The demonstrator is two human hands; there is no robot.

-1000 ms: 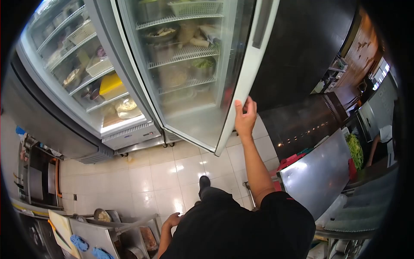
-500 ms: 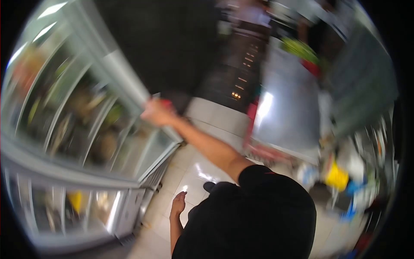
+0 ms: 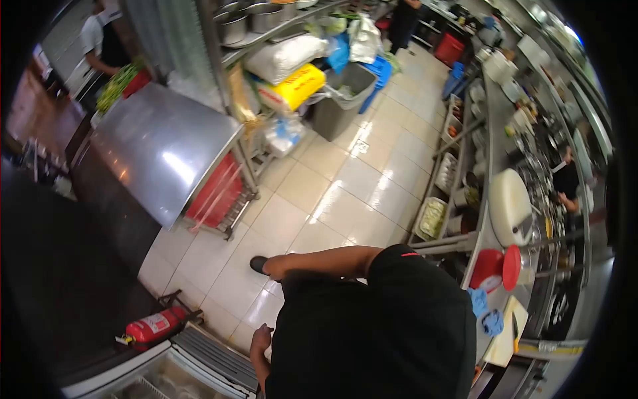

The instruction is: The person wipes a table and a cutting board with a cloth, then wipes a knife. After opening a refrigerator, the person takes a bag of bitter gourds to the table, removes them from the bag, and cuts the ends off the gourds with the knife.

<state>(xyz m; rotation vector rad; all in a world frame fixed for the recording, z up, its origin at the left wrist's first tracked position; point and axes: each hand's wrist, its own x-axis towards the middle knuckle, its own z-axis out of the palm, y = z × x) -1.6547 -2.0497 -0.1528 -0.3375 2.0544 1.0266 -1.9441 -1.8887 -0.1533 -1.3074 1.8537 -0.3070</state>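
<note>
At the lower left my left hand [image 3: 262,338] hangs beside my dark shirt, above the tiled floor. Its fingers are loosely bent and somewhat apart, with no object visible in them. My right arm reaches leftward across the front of my body, bare below the black sleeve. Its end is near my dark shoe [image 3: 258,265], and the fingers of my right hand cannot be made out. Below my left hand is the edge of a glass-topped cabinet [image 3: 166,376]. A red fire extinguisher [image 3: 154,328] lies to its upper left.
A steel table [image 3: 159,143] holds leafy greens [image 3: 118,86]; a person [image 3: 109,40] stands behind it. Bags [image 3: 292,86] and a grey bin [image 3: 342,106] are beyond. Along the right runs a counter with a white tub [image 3: 508,203], a cutting board [image 3: 508,332] and a knife.
The view has swung right, toward the aisle and counter. My right hand has left the glass door's edge, and that arm is drawn in. My left hand sits slightly lower.
</note>
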